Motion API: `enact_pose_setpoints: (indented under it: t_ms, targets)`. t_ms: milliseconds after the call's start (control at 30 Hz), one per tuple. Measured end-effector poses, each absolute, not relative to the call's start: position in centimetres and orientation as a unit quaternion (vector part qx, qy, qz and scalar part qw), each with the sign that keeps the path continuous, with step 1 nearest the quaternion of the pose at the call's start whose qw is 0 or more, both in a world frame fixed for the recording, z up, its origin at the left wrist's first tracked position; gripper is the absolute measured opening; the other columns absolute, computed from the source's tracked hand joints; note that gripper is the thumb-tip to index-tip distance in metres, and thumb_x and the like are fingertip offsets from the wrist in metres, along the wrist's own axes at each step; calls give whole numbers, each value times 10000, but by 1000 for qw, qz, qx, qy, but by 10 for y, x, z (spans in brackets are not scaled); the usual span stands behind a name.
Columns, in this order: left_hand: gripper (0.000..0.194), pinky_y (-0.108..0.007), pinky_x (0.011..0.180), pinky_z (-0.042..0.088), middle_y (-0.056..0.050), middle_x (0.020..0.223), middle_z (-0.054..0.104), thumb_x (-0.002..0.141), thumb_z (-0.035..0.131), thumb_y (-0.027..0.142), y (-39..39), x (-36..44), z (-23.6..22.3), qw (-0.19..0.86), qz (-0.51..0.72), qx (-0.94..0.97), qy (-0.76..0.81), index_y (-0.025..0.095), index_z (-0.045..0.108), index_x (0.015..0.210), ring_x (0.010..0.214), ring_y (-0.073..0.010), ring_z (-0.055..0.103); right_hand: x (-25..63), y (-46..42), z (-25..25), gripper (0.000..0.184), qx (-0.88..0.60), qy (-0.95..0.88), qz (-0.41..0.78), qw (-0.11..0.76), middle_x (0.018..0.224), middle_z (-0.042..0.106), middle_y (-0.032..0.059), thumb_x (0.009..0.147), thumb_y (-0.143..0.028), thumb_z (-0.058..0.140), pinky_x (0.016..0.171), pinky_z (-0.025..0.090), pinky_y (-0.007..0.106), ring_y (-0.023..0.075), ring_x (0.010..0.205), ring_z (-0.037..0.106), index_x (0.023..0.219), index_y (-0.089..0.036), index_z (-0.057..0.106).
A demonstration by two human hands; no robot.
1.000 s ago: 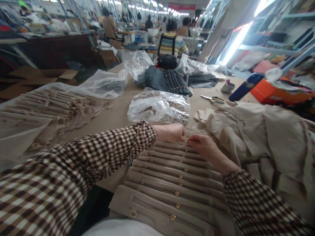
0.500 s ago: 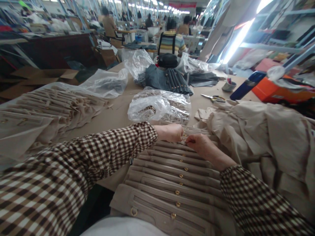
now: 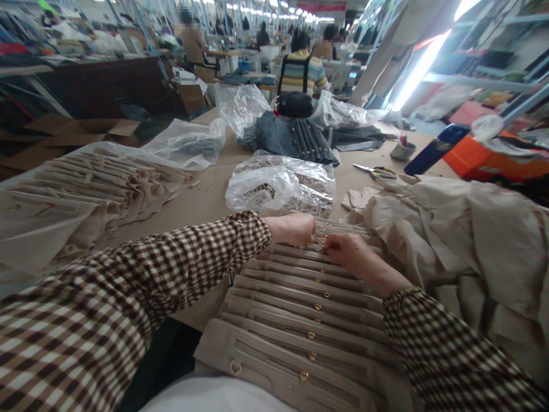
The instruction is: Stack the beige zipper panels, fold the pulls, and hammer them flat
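Panels of smooth beige material [image 3: 291,303], each framed around a narrow dark slot, lie overlapped like fallen dominoes, the row running from our lap at six o'clock up past our hands on a tan tabletop [image 3: 201,203]. Small gold metal fittings [image 3: 311,335] dot the row in a rough line, and the nearest panel also carries a gold ring near its left end.

At eleven o'clock from our hands sits a crumpled clear plastic bag [image 3: 278,183], with beige and dark-flecked contents we can only partly make out. Between nine and ten, milky translucent plastic [image 3: 189,143] partly covers a second fan of pleated beige pieces [image 3: 103,177]. A small grey cup [image 3: 402,151] between one and two holds little red and bluish items. The open brown cardboard box [image 3: 77,129] at ten is too dim inside for us to read.

Our left hand [image 3: 294,229] is curled into a loose fist against the far part of the row; whether it grips anything, we cannot tell. Just beside it, our right hand [image 3: 351,254] pinches at the row with thumb and forefinger pressed together, though the exact bit pinched is too small to see.
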State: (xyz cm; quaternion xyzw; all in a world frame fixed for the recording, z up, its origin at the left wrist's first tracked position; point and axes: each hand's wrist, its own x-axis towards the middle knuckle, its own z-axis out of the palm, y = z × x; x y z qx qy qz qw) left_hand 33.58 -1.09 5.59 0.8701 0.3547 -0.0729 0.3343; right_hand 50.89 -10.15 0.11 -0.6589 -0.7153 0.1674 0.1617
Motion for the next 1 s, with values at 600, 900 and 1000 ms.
enact_pose_setpoints:
  t_ms: [600, 900, 1000]
  targets:
    - [283, -176, 492, 365, 4, 757, 622, 948, 509, 415, -27, 330, 59, 624, 18, 692, 363, 162, 623, 890, 581, -74, 509, 465, -119, 35, 347, -558, -324, 574, 504, 639, 647, -14, 540, -342, 838, 563, 492, 240, 112, 557, 594, 718, -180, 588]
    - [203, -168, 513, 411, 43, 750, 549, 832, 674, 373, -31, 332, 63, 664, -39, 658, 352, 172, 646, 823, 609, -65, 471, 482, -128, 43, 228, -587, -370, 552, 462, 579, 628, -15, 597, -295, 719, 519, 460, 236, 110, 514, 555, 772, -177, 635]
    - [138, -168, 513, 418, 60, 674, 497, 816, 665, 310, -30, 333, 59, 632, -51, 685, 360, 176, 636, 799, 570, -63, 450, 489, -130, 40, 272, -607, -393, 543, 427, 609, 648, 8, 617, -337, 719, 548, 467, 252, 123, 547, 574, 822, -164, 672]
